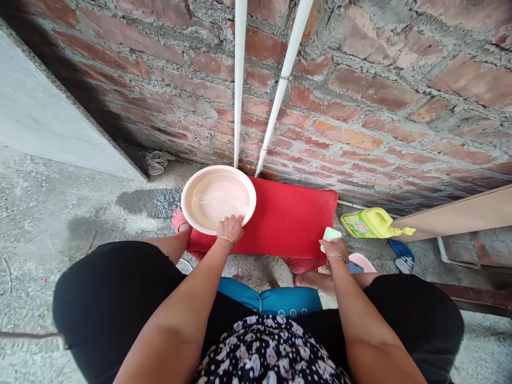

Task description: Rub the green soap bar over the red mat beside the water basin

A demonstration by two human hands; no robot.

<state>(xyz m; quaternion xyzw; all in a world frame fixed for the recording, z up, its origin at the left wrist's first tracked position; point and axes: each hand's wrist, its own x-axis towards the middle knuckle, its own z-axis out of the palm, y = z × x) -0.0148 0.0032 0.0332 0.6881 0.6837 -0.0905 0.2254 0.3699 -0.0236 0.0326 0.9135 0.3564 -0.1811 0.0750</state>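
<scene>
A pale pink basin with clear water in it rests on the left end of a red cloth-covered surface. My left hand is closed over the basin's near right rim, with its fingers on the inner side. At the right end of the red cloth, my right hand holds a pale green bar that looks like soap. The bar is partly hidden by the fingers. Below the cloth's near edge lies a teal bundle between my knees.
A yellow detergent jug lies on its side at the right, by a tan board. A brick wall with two white pipes rises behind. A grey rag lies left, near a slab and wet concrete.
</scene>
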